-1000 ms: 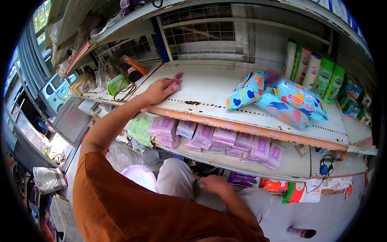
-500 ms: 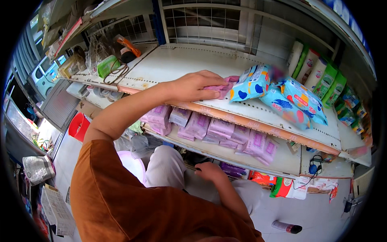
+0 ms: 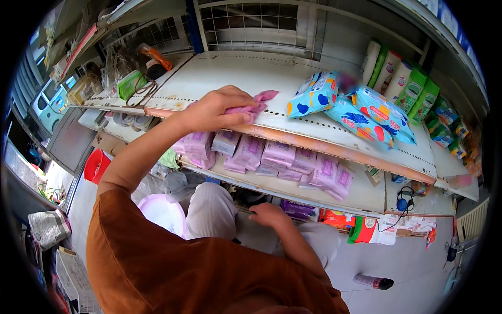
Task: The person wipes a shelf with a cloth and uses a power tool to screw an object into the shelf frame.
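Observation:
My left hand [image 3: 217, 109] is closed on a crumpled pink cloth [image 3: 257, 105] and presses it to the white upper shelf [image 3: 225, 70], close to its front edge. To the right of the cloth, blue soft packs [image 3: 314, 97] with coloured spots lie in a small pile on that shelf. Lower down, my right hand [image 3: 269, 213] rests by my knees with its fingers curled; what they hold, if anything, is hidden. Pink and lilac packs [image 3: 248, 152] fill much of the shelf below.
Green and white packs [image 3: 410, 91] stand at the shelf's right end. A green pack [image 3: 130, 85] and a dark cord lie at the left. On the floor are a red bucket [image 3: 97, 166], a pale lilac basin [image 3: 164, 213] and a dark-capped bottle [image 3: 373, 281].
My left hand has slid the pink cloth leftward along the shelf, away from the blue packs. The view has shifted slightly; my right hand stays by my knees.

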Action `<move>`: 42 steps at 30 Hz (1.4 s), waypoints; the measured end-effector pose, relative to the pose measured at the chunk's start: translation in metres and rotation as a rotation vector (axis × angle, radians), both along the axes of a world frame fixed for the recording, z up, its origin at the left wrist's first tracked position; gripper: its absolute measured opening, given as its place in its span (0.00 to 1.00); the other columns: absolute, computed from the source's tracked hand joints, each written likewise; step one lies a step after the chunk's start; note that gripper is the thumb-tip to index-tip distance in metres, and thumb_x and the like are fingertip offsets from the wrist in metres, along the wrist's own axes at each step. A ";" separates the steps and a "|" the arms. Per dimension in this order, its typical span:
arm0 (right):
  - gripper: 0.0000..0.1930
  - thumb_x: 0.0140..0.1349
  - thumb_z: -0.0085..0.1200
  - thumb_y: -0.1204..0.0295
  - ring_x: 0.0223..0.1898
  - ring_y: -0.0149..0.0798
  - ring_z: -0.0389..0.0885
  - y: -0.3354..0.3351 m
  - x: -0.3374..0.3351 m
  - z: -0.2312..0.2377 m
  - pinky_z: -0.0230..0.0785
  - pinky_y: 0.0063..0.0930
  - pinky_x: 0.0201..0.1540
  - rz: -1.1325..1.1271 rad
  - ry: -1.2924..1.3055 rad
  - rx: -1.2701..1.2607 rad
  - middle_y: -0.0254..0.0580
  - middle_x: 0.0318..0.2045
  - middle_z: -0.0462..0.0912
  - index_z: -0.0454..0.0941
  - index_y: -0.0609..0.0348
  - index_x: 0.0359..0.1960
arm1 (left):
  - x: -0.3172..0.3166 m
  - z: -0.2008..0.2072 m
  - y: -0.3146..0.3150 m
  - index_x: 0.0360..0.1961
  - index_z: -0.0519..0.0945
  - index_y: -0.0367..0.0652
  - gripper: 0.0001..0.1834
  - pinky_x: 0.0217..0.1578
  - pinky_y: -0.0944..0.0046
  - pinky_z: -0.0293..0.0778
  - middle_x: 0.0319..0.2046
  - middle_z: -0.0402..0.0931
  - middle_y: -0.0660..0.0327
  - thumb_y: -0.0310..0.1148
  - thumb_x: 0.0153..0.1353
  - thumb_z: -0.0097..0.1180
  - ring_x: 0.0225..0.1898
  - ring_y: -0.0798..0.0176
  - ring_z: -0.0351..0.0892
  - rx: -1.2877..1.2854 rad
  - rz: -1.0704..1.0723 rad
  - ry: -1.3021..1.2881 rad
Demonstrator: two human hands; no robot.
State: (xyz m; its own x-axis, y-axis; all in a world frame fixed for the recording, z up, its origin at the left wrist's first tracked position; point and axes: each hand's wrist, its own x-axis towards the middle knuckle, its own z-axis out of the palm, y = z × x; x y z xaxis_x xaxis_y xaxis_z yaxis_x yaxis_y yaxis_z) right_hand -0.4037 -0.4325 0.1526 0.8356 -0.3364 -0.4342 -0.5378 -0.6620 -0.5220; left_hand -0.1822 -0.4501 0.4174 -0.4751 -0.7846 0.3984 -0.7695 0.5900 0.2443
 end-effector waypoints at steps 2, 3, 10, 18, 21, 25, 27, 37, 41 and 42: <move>0.22 0.57 0.49 0.57 0.49 0.49 0.73 0.001 0.000 0.005 0.66 0.41 0.51 -0.006 0.018 -0.002 0.47 0.47 0.76 0.71 0.48 0.53 | -0.020 0.002 -0.004 0.47 0.77 0.36 0.21 0.50 0.58 0.67 0.43 0.76 0.50 0.35 0.54 0.58 0.46 0.52 0.73 -0.018 -0.075 -0.005; 0.22 0.57 0.49 0.57 0.50 0.49 0.73 0.002 0.001 0.008 0.66 0.41 0.51 -0.003 0.028 -0.004 0.47 0.47 0.76 0.71 0.48 0.53 | -0.030 0.002 -0.007 0.47 0.77 0.35 0.21 0.50 0.59 0.67 0.43 0.76 0.49 0.38 0.55 0.57 0.46 0.52 0.73 -0.009 -0.114 0.006; 0.21 0.57 0.50 0.58 0.50 0.49 0.73 0.001 0.009 0.003 0.66 0.41 0.51 -0.008 0.019 -0.019 0.46 0.47 0.77 0.73 0.49 0.51 | -0.066 -0.003 -0.020 0.47 0.76 0.35 0.21 0.50 0.59 0.67 0.43 0.76 0.50 0.40 0.57 0.54 0.47 0.53 0.72 -0.075 -0.120 -0.031; 0.21 0.57 0.49 0.57 0.52 0.49 0.72 -0.006 -0.001 -0.007 0.65 0.39 0.54 -0.063 -0.060 -0.008 0.47 0.49 0.76 0.73 0.50 0.52 | -0.029 -0.013 0.026 0.37 0.79 0.34 0.17 0.43 0.61 0.69 0.34 0.77 0.51 0.39 0.59 0.51 0.39 0.58 0.75 0.002 -0.101 0.214; 0.21 0.57 0.51 0.57 0.51 0.48 0.72 -0.003 -0.005 -0.005 0.65 0.39 0.53 -0.087 -0.035 -0.024 0.47 0.48 0.76 0.74 0.50 0.50 | -0.016 -0.023 0.053 0.35 0.79 0.35 0.16 0.41 0.63 0.70 0.32 0.78 0.55 0.39 0.61 0.48 0.38 0.62 0.74 0.338 0.145 0.625; 0.20 0.56 0.51 0.57 0.51 0.49 0.73 -0.004 -0.011 -0.019 0.65 0.39 0.52 -0.079 -0.074 -0.022 0.48 0.47 0.76 0.75 0.52 0.49 | -0.034 -0.037 0.077 0.46 0.74 0.41 0.17 0.47 0.64 0.70 0.42 0.76 0.60 0.41 0.64 0.44 0.43 0.65 0.74 0.790 0.028 1.627; 0.20 0.56 0.51 0.59 0.48 0.50 0.75 -0.001 -0.014 -0.019 0.67 0.38 0.50 -0.097 -0.160 -0.016 0.48 0.45 0.78 0.75 0.55 0.48 | -0.036 -0.050 0.087 0.52 0.71 0.43 0.20 0.50 0.63 0.70 0.47 0.74 0.61 0.44 0.64 0.44 0.46 0.64 0.74 0.930 -0.177 1.908; 0.13 0.63 0.48 0.67 0.33 0.31 0.79 0.027 -0.041 -0.010 0.70 0.23 0.37 -0.623 -0.767 0.557 0.40 0.34 0.81 0.76 0.63 0.44 | -0.058 -0.124 0.121 0.54 0.69 0.42 0.23 0.53 0.59 0.67 0.49 0.73 0.58 0.46 0.66 0.40 0.49 0.60 0.73 1.081 -0.423 2.157; 0.14 0.65 0.45 0.66 0.33 0.30 0.78 0.058 -0.053 0.018 0.70 0.21 0.37 -0.839 -1.004 0.768 0.39 0.37 0.80 0.75 0.62 0.45 | -0.072 -0.144 0.130 0.52 0.70 0.41 0.23 0.50 0.63 0.69 0.47 0.75 0.59 0.47 0.65 0.42 0.47 0.63 0.74 1.010 -0.242 2.086; 0.14 0.65 0.45 0.67 0.34 0.30 0.78 0.066 -0.052 0.031 0.71 0.21 0.37 -0.854 -1.063 0.801 0.39 0.37 0.80 0.75 0.62 0.45 | -0.075 -0.153 0.131 0.52 0.70 0.40 0.23 0.50 0.63 0.69 0.47 0.75 0.59 0.47 0.65 0.42 0.47 0.63 0.74 0.996 -0.191 2.054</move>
State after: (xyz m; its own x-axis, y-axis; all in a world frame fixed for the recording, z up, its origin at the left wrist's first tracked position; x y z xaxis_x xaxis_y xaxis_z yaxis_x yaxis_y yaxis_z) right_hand -0.4561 -0.3660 0.1835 0.5539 -0.8280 -0.0867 0.2313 0.2531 -0.9394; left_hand -0.2569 -0.3186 0.2645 -0.1474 -0.9867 -0.0686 0.8348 -0.1613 0.5263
